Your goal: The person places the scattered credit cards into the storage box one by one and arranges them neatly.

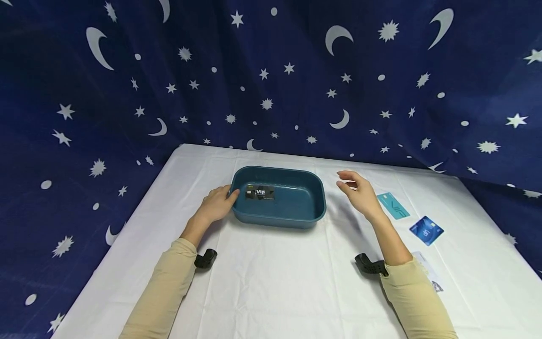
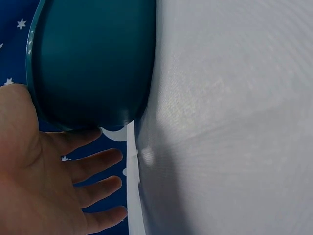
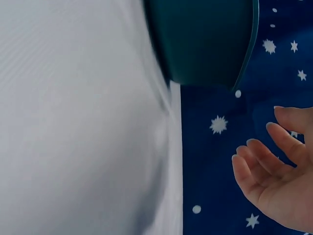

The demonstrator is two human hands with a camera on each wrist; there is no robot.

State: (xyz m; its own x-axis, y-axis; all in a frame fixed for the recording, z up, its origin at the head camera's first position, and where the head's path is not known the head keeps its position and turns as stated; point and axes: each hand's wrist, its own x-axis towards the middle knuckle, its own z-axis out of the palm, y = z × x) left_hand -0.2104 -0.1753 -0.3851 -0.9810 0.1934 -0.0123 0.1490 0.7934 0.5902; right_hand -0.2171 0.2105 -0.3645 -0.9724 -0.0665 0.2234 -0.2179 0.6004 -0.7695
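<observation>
A dark teal plastic basin point(image 1: 279, 220) stands on the white-covered table, with a black "Vip" card point(image 1: 265, 193) lying inside at its left. At the basin's left end, my left hand point(image 1: 217, 203) pinches the rim, thumb over the edge and index finger against the outer wall. The other fingers spread apart below it in the left wrist view. My right hand point(image 1: 359, 193) is off the basin's right end, holding nothing, its fingers loosely bent. Nearest to that hand lies a turquoise "VIP" card point(image 1: 394, 205).
To the right lie a blue card point(image 1: 426, 230) and a pale card point(image 1: 428, 273), the latter partly hidden by the right forearm. A dark blue cloth point(image 1: 271, 84) with moons and stars hangs behind the table point(image 1: 271, 282). Both wrists carry black camera mounts.
</observation>
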